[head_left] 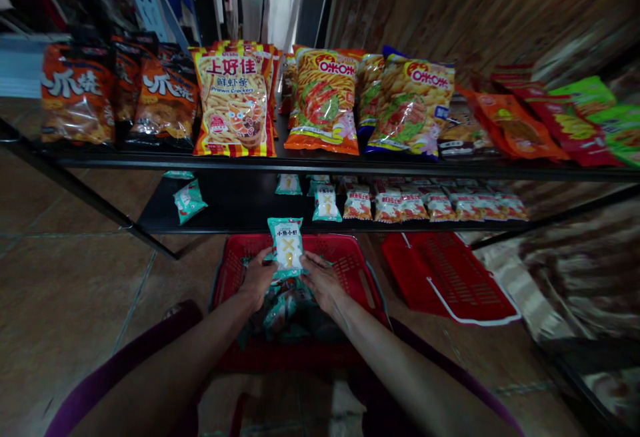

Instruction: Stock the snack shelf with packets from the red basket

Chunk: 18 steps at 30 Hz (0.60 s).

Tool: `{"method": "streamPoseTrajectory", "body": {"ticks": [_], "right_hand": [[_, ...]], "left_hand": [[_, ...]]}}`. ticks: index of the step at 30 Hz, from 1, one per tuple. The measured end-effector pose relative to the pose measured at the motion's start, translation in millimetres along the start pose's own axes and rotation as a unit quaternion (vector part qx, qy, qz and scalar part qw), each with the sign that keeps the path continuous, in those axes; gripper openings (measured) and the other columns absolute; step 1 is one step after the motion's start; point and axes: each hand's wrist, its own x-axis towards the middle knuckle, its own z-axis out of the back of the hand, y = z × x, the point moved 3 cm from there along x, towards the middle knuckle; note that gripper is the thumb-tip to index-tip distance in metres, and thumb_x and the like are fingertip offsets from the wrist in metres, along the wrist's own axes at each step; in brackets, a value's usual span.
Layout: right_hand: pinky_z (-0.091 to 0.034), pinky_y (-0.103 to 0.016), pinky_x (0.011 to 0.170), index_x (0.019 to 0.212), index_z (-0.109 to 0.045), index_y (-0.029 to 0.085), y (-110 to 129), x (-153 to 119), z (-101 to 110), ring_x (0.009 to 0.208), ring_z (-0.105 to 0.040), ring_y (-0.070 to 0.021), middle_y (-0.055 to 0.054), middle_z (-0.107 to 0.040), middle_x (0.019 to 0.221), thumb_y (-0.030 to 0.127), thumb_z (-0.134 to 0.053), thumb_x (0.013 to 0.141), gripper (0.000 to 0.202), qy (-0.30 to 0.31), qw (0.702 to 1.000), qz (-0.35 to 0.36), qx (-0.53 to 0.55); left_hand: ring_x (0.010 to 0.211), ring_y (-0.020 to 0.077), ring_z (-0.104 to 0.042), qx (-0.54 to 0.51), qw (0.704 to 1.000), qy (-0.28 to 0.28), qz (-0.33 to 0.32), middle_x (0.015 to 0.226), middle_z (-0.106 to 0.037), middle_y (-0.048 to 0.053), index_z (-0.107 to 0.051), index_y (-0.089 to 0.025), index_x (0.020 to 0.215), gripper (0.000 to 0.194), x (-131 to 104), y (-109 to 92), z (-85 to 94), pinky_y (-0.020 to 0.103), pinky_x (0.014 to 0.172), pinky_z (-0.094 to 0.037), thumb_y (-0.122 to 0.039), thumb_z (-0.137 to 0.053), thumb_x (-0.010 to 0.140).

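Observation:
A small teal and white snack packet (289, 245) is held upright between my two hands, its printed front facing me. My left hand (259, 278) grips its lower left side, and my right hand (321, 279) grips its lower right side. Directly beneath is a red basket (350, 250) with more teal packets (280, 310) inside. On the lower black shelf (235, 200), just beyond the held packet, stand similar teal packets (327, 203), and one teal packet (190, 201) leans at the left. The fingertips behind the held packet are hidden.
Large snack bags (235, 103) line the upper shelf (320, 165), whose edge runs above my hands. Orange and white packets (395, 202) fill the lower shelf's right side. A second red basket (445, 273) with a white handle lies on the floor at the right.

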Motion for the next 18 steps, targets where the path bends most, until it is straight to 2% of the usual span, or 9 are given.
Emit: {"method": "streamPoseTrajectory", "body": {"ticks": [10, 18], "right_hand": [[-0.046, -0.024, 0.062, 0.083, -0.065, 0.02, -3.3, 6.0, 3.2, 0.071, -0.062, -0.0137, -0.001, -0.069, 0.078, 0.026, -0.079, 0.057, 0.031, -0.018, 1.0, 0.001, -0.013], [-0.046, -0.024, 0.063, 0.085, -0.067, 0.02, -5.6, 23.7, 1.2, 0.069, -0.062, -0.0134, -0.001, -0.07, 0.076, 0.029, -0.079, 0.056, 0.033, -0.017, 1.0, 0.018, -0.009]], "left_hand": [[0.073, 0.0128, -0.062, 0.062, 0.998, -0.025, -0.002, 0.092, -0.068, 0.009, -0.058, -0.015, 0.121, 0.046, 6.7, 10.7, -4.0, 0.023, 0.066, -0.05, -0.009, -0.056, 0.075], [0.078, 0.0142, -0.064, 0.071, 0.997, -0.017, -0.018, 0.099, -0.069, 0.01, -0.054, -0.013, 0.126, 0.048, 27.0, 16.2, -11.7, 0.025, 0.072, -0.051, -0.008, -0.053, 0.078]]}}
